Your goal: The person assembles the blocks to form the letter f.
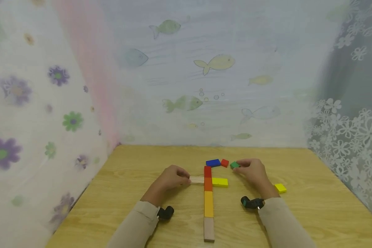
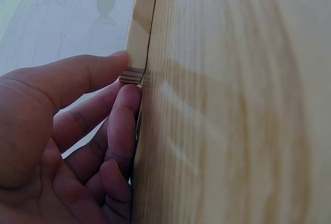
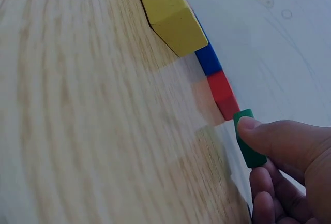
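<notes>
My left hand is at the outer end of a plain wooden block, with the thumb and a finger pinching that end. The block lies flat and meets the left side of an upright-running row: a red block, an orange block, a yellow-orange block and a plain wood block. Opposite it, a yellow block extends right. My right hand pinches a small green block between thumb and fingers, close to a small red block.
Behind the row's far end lies a blue block, beside the small red one. Another yellow block sits by the right wrist. The wooden table ends at a fish-patterned curtain, with flowered cloth to the left.
</notes>
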The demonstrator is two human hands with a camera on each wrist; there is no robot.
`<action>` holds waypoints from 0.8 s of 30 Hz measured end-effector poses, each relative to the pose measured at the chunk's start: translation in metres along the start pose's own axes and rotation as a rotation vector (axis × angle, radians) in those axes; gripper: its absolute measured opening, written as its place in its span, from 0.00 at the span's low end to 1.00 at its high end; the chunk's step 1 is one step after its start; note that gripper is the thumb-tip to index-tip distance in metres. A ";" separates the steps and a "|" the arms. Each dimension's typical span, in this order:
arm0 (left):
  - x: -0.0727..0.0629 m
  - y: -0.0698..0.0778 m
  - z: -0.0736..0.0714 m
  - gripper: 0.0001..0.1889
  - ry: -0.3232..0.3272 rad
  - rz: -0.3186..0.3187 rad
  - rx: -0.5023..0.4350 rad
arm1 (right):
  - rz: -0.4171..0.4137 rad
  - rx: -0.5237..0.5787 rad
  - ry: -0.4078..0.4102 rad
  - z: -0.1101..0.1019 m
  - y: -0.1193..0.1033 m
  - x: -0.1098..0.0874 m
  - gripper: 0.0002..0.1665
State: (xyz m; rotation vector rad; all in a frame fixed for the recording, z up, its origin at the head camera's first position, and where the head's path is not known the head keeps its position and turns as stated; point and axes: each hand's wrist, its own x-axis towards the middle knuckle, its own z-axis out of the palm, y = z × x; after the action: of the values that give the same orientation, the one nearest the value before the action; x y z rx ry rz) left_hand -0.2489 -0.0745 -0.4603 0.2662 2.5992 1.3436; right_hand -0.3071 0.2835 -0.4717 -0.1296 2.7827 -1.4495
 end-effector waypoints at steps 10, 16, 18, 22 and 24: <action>0.003 0.001 -0.004 0.14 0.003 0.003 0.008 | -0.041 -0.072 0.016 0.001 -0.004 0.004 0.25; 0.004 -0.002 -0.001 0.14 -0.005 -0.005 -0.006 | -0.034 -0.093 0.020 0.004 -0.003 0.002 0.25; 0.003 -0.003 -0.001 0.14 -0.008 -0.003 -0.011 | -0.024 -0.094 0.024 0.004 -0.003 0.001 0.25; 0.001 -0.002 0.000 0.14 -0.010 -0.004 -0.020 | -0.020 -0.104 0.029 0.006 -0.004 0.000 0.27; 0.000 -0.001 0.000 0.14 -0.006 -0.009 -0.024 | -0.020 -0.105 0.030 0.006 -0.005 0.000 0.27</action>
State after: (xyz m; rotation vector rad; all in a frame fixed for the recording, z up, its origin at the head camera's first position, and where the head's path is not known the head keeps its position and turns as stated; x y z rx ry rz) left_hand -0.2494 -0.0753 -0.4614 0.2540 2.5745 1.3675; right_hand -0.3062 0.2758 -0.4715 -0.1374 2.8906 -1.3204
